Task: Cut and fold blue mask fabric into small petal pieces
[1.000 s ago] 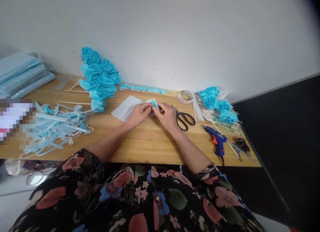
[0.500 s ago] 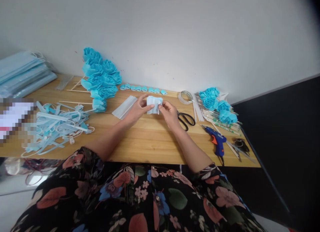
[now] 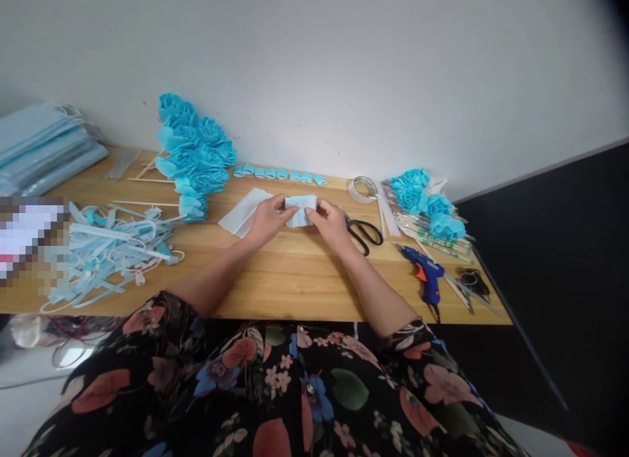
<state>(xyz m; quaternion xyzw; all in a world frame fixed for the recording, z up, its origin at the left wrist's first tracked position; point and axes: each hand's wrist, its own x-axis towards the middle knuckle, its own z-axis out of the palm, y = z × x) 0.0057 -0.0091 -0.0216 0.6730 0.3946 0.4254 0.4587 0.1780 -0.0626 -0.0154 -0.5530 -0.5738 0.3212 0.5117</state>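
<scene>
A small pale blue piece of mask fabric (image 3: 301, 210) is held up over the middle of the table, pinched at both sides. My left hand (image 3: 270, 217) grips its left edge, thumb in front. On its right edge, my right hand (image 3: 328, 221) pinches with thumb and fingers. White fabric sheets (image 3: 242, 211) lie flat just left of my left hand. Black-handled scissors (image 3: 364, 234) rest beside my right hand, their blades partly hidden by it. Behind the hands runs a row of small rolled blue pieces (image 3: 282, 174).
Blue fabric roses on sticks (image 3: 196, 155) are heaped left, behind a pile of cut strips and ear loops (image 3: 118, 247). Packed masks (image 3: 44, 149) lie far left. At right are a tape roll (image 3: 362, 189), more blue roses (image 3: 422, 201) and a blue glue gun (image 3: 426, 273).
The fabric piece looks shorter in height now, its upper edge lower and straighter. Both hands have shifted slightly, with the fingers still pinching its sides. The view has moved a little.
</scene>
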